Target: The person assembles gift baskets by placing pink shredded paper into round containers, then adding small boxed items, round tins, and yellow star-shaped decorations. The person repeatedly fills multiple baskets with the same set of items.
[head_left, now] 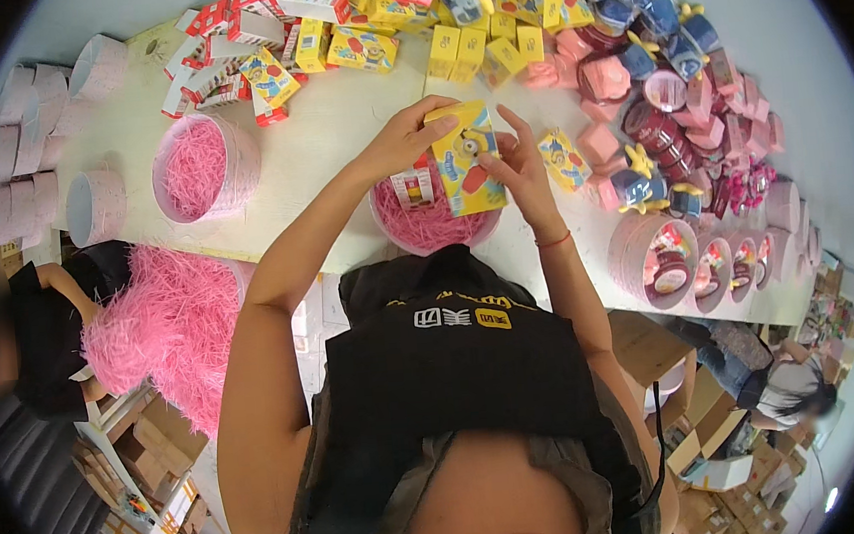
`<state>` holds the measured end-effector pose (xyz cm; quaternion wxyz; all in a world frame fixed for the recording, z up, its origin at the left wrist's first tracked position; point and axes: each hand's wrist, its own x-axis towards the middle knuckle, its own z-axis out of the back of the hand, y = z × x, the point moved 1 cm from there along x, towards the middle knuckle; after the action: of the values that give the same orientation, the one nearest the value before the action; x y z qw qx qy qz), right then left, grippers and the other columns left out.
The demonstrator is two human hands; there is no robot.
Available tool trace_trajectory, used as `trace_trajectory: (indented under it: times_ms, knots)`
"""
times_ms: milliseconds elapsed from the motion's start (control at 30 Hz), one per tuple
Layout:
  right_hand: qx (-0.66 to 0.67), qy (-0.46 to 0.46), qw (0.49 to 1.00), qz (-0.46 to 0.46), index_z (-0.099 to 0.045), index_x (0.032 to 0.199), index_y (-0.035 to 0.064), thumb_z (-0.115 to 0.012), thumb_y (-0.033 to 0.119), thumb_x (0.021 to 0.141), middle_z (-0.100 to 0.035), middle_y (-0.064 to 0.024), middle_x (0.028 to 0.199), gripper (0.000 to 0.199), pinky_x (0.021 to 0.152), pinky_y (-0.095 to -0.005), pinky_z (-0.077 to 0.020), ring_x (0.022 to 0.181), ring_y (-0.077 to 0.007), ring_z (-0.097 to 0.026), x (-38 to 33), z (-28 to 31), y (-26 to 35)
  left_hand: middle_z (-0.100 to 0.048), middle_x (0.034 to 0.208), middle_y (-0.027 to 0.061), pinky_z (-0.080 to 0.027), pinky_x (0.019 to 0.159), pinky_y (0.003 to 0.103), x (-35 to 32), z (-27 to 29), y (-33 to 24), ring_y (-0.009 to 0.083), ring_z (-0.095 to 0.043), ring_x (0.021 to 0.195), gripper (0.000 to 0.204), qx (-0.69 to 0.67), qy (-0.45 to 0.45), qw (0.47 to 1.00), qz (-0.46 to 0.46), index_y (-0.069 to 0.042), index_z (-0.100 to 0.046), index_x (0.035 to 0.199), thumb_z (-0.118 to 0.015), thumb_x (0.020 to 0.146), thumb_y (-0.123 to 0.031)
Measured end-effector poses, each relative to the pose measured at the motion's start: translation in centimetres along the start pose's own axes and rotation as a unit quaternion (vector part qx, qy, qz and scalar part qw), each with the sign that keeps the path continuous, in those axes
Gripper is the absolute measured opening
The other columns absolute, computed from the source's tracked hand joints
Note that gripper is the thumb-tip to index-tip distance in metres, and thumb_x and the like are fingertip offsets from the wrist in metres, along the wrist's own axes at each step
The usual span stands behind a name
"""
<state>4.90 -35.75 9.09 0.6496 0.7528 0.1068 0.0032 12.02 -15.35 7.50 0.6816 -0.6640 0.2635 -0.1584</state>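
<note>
Both my hands hold a yellow cartoon-printed box (469,168) above a round pink gift box (492,230). My left hand (407,138) grips its upper left corner, and my right hand (530,174) closes on its right side, thumb on the front. Pink shredded paper (434,228) lines the round box beneath. On that paper rests a small red-and-white box (414,186), partly covered by the yellow one. Another yellow cartoon box (564,160) lies on the table just right of my right hand.
Left of me stands a round box (247,161) of pink shreds. Yellow boxes (365,49) and red-and-white boxes (257,24) pile up at the back; pink packages (603,77) and dark red jars (652,129) lie right. Filled round boxes (636,250) line the right edge. A co-worker (68,295) is at left.
</note>
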Motion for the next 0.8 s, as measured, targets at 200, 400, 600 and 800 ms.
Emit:
trace_trajectory:
  times_ms: [200, 400, 600, 800]
  knots:
    - [0.308, -0.013, 0.946, -0.101, -0.039, 0.144, 0.0068, -0.052, 0.043, 0.1, -0.052, -0.0112, 0.137, 0.059, 0.104, -0.0421, -0.0436, 0.127, -0.0253, -0.051, -6.8, 4.4, -3.8, -0.059, 0.122, 0.0046, -0.051, 0.09, 0.031, -5.4, -5.0, -0.7, 0.0181, -0.059, 0.113, 0.038, 0.037, 0.006, 0.992, -0.122, -0.009, -0.06, 0.122, -0.067, 0.084, -0.005]
    - [0.313, -0.032, 0.942, -0.118, -0.043, 0.14, 0.0033, -0.055, 0.035, 0.099, -0.058, -0.0091, 0.128, 0.054, 0.103, -0.0353, -0.0455, 0.118, -0.0205, -0.058, -6.9, 2.2, -0.7, -0.058, 0.126, 0.01, -0.049, 0.1, 0.046, -10.8, -8.6, 1.0, 0.0338, -0.054, 0.123, 0.047, 0.385, -0.031, 0.818, -0.426, -0.015, -0.062, 0.116, -0.078, 0.072, -0.01]
    - [0.049, -0.051, 0.995, -0.076, -0.047, 0.139, 0.004, -0.057, 0.015, 0.09, -0.058, -0.0064, 0.124, 0.052, 0.099, -0.0339, -0.0461, 0.114, -0.0163, -0.057, -3.4, 4.9, -2.6, -0.053, 0.135, 0.0142, -0.039, 0.107, 0.049, -10.9, -4.8, 4.2, 0.036, -0.047, 0.129, 0.049, 0.368, -0.148, 0.885, -0.242, -0.01, -0.059, 0.124, -0.074, 0.078, -0.013]
    - [-0.079, -0.021, 0.994, -0.076, -0.053, 0.131, 0.0047, -0.067, 0.016, 0.085, -0.061, -0.008, 0.118, 0.049, 0.091, -0.03, -0.0486, 0.105, -0.0152, -0.06, -0.3, 5.6, -4.6, -0.055, 0.134, 0.0106, -0.035, 0.109, 0.045, -7.4, -1.6, 8.1, 0.0344, -0.044, 0.13, 0.062, 0.523, -0.149, 0.826, -0.151, -0.008, -0.051, 0.135, -0.073, 0.077, -0.01]
